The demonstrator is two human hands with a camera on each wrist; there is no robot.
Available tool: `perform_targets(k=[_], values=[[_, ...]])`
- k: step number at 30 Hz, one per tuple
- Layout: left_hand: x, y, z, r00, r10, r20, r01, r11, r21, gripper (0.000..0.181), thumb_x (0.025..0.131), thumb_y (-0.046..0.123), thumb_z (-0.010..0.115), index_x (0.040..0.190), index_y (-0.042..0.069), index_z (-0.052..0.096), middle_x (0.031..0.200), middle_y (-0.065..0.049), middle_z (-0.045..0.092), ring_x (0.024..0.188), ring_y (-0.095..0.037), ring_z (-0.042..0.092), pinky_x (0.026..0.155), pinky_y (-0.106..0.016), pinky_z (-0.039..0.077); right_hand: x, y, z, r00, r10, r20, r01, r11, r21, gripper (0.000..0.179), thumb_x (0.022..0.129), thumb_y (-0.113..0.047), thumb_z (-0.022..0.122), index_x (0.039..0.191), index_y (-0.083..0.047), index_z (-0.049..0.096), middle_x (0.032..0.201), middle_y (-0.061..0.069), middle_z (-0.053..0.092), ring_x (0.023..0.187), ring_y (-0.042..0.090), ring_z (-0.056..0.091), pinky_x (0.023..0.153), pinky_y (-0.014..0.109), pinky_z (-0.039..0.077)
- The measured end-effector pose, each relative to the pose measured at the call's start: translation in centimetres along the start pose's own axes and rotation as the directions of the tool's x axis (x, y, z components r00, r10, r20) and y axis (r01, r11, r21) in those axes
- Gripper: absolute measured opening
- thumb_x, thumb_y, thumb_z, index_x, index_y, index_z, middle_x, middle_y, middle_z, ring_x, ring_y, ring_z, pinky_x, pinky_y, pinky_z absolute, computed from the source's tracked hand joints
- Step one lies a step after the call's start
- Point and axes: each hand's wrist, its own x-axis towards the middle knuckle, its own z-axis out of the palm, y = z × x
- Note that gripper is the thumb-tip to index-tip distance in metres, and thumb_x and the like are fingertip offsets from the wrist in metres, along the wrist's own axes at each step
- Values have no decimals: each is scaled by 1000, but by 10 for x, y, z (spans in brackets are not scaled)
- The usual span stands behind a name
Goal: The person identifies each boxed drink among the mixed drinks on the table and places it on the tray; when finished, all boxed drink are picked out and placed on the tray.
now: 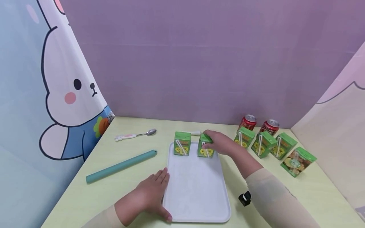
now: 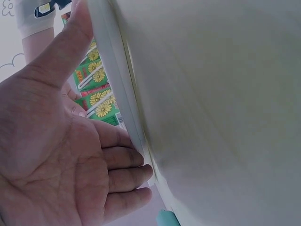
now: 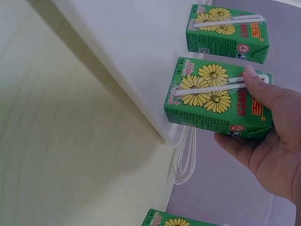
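Purple backdrop (image 1: 194,66) behind a pale tabletop (image 1: 137,146), a person's right hand (image 1: 221,144) pinching a green carton (image 1: 204,152) at the far right corner of a white tray (image 1: 196,190), matching carton (image 1: 182,145) at its far left corner, left hand (image 1: 152,193) spread along its left edge

Looks like a little staged booth to me: a pale table (image 1: 319,196) boxed in by a plain purple backdrop (image 1: 214,69), a wall with a big cartoon rabbit (image 1: 64,104) on the left and a pink-and-cream panel (image 1: 342,114) on the right. Can't tell if it's inside a home, studio or lab, tbh.
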Motion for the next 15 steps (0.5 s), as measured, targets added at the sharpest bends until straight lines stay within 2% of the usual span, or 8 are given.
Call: perform_targets(k=[8,11,15], values=[[-2,1,-1,1000,-2,3,2,1000,-9,139,51,83,74,152,0,29,161,-19,22,148,-36,24,118,-53,29,-2,2,2,999,-29,-19,29,999,18,54,90,-35,71,136,-13,51,101,1,62,90,18,58,83,41,50],[-2,1,-1,1000,1,0,-1,1000,-10,139,51,83,74,152,-1,29,161,-20,22,148,-37,24,117,-53,29,-6,4,-2,1000,-26,-18,26,999,35,65,91,-42,68,144,-12,44,121,7,62,109,24,59,95,47,49],[-1,0,0,1000,4,-2,-4,1000,-4,139,51,83,74,152,-1,29,162,-20,21,148,-36,24,117,-53,29,-16,12,-16,999,-3,-53,7,997,80,78,92,-54,61,151,-11,33,142,16,52,130,34,50,107,55,41]])
